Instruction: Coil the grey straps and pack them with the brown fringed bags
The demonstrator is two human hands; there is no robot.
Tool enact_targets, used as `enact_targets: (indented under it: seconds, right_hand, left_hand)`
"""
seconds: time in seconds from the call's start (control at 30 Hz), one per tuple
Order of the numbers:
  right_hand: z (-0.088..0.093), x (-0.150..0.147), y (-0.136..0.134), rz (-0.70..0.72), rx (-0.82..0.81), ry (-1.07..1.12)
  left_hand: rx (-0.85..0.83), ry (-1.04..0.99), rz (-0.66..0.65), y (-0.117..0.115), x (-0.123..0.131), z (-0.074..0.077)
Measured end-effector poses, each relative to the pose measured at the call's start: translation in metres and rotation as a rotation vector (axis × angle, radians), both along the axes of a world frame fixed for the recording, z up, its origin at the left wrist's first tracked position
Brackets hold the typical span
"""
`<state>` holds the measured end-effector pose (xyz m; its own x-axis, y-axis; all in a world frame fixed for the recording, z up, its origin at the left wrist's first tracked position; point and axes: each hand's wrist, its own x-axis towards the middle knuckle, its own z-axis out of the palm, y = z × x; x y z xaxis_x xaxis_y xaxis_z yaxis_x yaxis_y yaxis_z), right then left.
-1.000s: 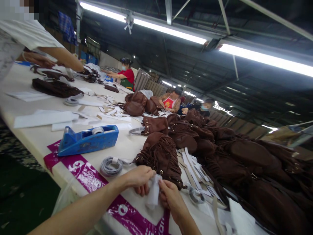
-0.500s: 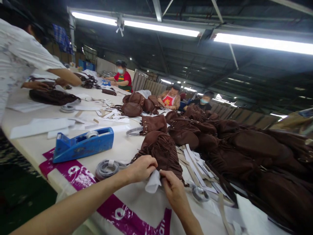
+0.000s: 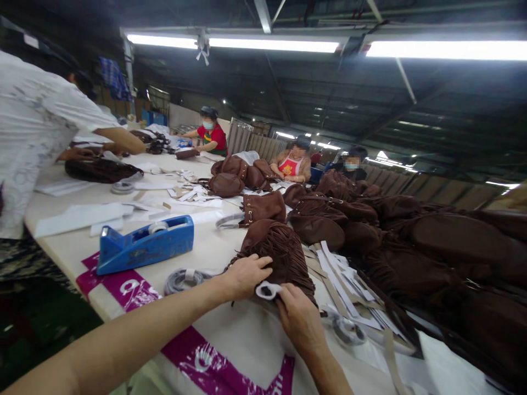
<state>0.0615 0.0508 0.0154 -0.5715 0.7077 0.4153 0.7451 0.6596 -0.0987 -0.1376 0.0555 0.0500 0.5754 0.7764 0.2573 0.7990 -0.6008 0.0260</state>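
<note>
A brown fringed bag lies on the table in front of me, its near end towards my hands. At that end a white paper-like wrap is curled into a ring around something dark. My left hand rests on the bag's near left side with its fingers stretched out over the fringe, just beside the wrap. On the other side, my right hand pinches the right edge of the white wrap between thumb and fingers; its fingertips are partly hidden.
A blue tape dispenser and a wrapped grey coil sit to the left. Paper strips and a large pile of brown bags lie to the right. A co-worker in white leans over the table at left; several others work farther back.
My left hand has gone from a pinch at the white wrap to stretched fingers on the bag. The wrap's rounded opening now faces me. The view has shifted slightly.
</note>
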Motion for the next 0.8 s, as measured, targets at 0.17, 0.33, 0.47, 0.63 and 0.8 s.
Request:
enact_targets:
  seconds: [0.17, 0.33, 0.47, 0.63, 0.8]
  right_hand:
    - [0.0, -0.008, 0.006, -0.026, 0.05, -0.01]
    - [-0.012, -0.007, 0.01, 0.033, 0.014, 0.046]
    - [-0.021, -0.005, 0.013, 0.088, 0.036, 0.129]
    - [-0.01, 0.011, 0.015, -0.036, 0.138, 0.072]
    - [-0.001, 0.05, 0.018, -0.021, 0.021, 0.065]
  left_hand:
    - [0.011, -0.224, 0.148, 0.01, -0.006, -0.013]
    - [0.042, -0.433, -0.004, 0.004, -0.013, -0.028]
    - [0.06, -0.461, -0.022, 0.002, -0.01, -0.033]
    - [0.052, -0.445, 0.058, 0.004, -0.011, -0.024]
    - [0.024, -0.416, 0.017, 0.005, -0.028, -0.014]
